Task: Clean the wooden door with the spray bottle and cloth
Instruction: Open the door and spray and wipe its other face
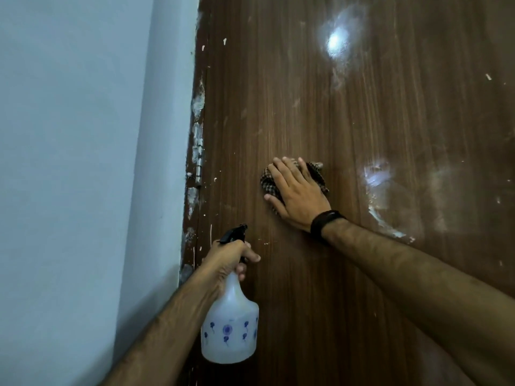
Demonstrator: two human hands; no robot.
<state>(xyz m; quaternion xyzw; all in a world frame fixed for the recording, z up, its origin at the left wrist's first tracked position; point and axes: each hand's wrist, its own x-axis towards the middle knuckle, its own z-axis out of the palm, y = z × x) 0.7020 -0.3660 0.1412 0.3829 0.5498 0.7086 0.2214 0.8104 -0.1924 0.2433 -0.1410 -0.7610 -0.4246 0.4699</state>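
Clearly the wiping step is in hand. From the head camera, the wooden door [348,135] fills the centre and right of the frame, with a pale wall [83,135] at the left and a metal hinge [198,169] on the seam between them. At mid-frame the right hand [295,190] lies flat, fingers straight and slightly spread, pressing a checked cloth [317,175] against the door; the cloth shows only at the fingertips and along the hand's edges. A dark band [324,222] sits on that wrist. Lower left of centre, the left hand [231,257] is wrapped round the neck of a white spray bottle [230,327] with blue marks, which hangs just in front of the door with its black nozzle [232,234] pointing up and right. Whether a finger rests on the trigger cannot be told.

White smears and flecks remain on the door: a hazy patch at upper centre, streaks at right of centre, and specks along the hinge edge. By this reckoning the job is partway. The next move likely calls for sliding the pressed cloth toward the streaks at right, or spraying those spots first.
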